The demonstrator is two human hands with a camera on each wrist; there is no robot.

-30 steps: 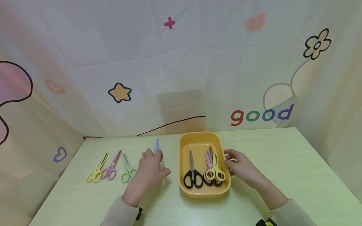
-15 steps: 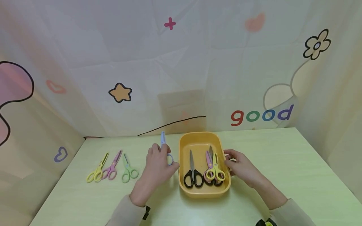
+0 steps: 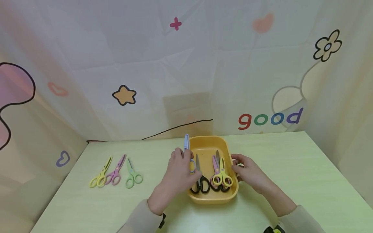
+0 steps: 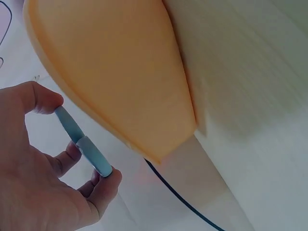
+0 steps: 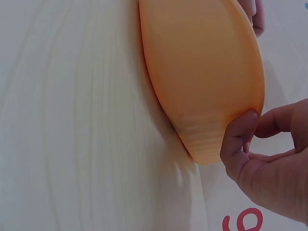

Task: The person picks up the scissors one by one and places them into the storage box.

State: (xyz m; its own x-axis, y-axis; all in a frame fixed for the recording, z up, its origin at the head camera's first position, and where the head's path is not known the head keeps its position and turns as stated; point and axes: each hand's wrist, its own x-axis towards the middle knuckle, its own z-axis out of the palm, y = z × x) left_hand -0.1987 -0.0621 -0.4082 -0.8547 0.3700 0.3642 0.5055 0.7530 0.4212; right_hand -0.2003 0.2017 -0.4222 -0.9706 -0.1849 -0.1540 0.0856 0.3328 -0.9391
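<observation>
My left hand (image 3: 180, 171) pinches light blue scissors (image 3: 186, 141) by their handles above the left rim of a yellow tray (image 3: 214, 202). In the left wrist view the thumb and fingers press the two ends of the blue handles (image 4: 94, 156), apart from the tray's wall. My right hand (image 3: 252, 171) grips the tray's right rim between thumb and fingers, as the right wrist view shows. Black-handled scissors (image 3: 205, 185), partly behind my left hand, lie inside. Beside them, yellow scissors (image 3: 222, 176) overlap pink scissors (image 3: 215, 163) and another black-handled pair (image 3: 217, 154).
On the table's left lie yellow scissors (image 3: 102, 176), pink scissors (image 3: 118, 167) and green scissors (image 3: 132, 173). Behind the table (image 3: 279, 152) hangs a printed curtain (image 3: 186, 64), close to the tray's far end.
My left hand has lifted the blue scissors and carried them right, from the table to over the tray's left rim. The right hand and the tray have stayed in place.
</observation>
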